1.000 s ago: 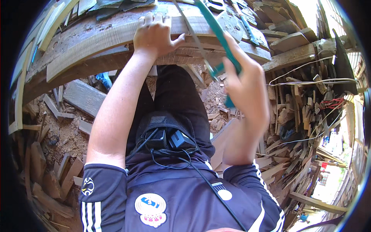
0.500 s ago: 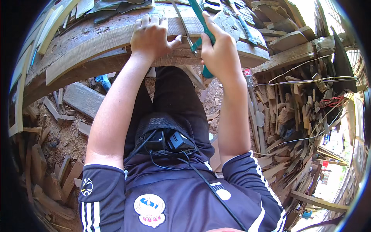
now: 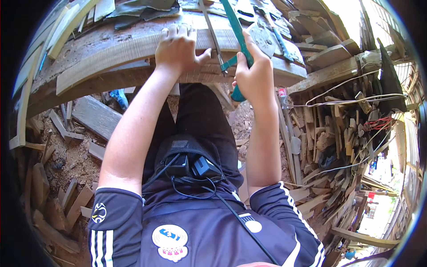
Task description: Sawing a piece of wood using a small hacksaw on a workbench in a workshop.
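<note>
Sawing looks like the current step — right hand [image 3: 257, 73] closed round the green saw [image 3: 237, 31], blade across the pale board [image 3: 106, 58] on the tabletop [image 3: 95, 41], left hand [image 3: 175, 51] spread over that board — and another stroke would call for steady pressure there.

Sawdust [image 3: 73, 153] and wood offcuts [image 3: 96, 116] litter the floor [image 3: 244, 118]; a tall heap of scrap wood [image 3: 329, 144] fills the right side, with bright daylight [image 3: 349, 13] beyond.
</note>
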### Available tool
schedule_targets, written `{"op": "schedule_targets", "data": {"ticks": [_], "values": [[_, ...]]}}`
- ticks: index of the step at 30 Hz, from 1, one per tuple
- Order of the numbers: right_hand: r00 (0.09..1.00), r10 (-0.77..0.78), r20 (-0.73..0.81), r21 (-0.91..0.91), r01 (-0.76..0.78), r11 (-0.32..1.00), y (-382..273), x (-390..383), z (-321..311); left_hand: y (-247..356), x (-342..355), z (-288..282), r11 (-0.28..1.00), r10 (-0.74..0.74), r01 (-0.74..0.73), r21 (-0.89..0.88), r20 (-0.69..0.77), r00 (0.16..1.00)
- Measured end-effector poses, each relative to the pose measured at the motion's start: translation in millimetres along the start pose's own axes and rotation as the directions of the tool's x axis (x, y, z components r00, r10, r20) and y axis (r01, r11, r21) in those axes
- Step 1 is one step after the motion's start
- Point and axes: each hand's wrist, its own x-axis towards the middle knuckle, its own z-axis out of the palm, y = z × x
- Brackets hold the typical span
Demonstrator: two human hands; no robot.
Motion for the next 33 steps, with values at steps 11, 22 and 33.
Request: {"op": "schedule_targets", "data": {"ticks": [11, 22, 33], "values": [[0.934, 0.346, 0.085, 0.018, -0.349, 0.937, -62.5, -115.6, -79.4, 4.0, 6.7, -14.0, 1.000, 0.004, -0.004, 0.005, 0.076, 0.997], [0.995, 0.046, 0.086, -0.053, -0.041, 0.998, -31.8, 2.4, -27.2, 4.1, 2.2, -5.2, 1.000, -0.004, 0.002, 0.022, 0.088, 0.996], [0.984, 0.176, -0.011, 0.028, -0.175, 0.984, -25.6, -69.0, -35.7, 5.3, 3.8, -5.2, 1.000, 0.012, -0.010, 0.022, -0.065, 0.998]]}}
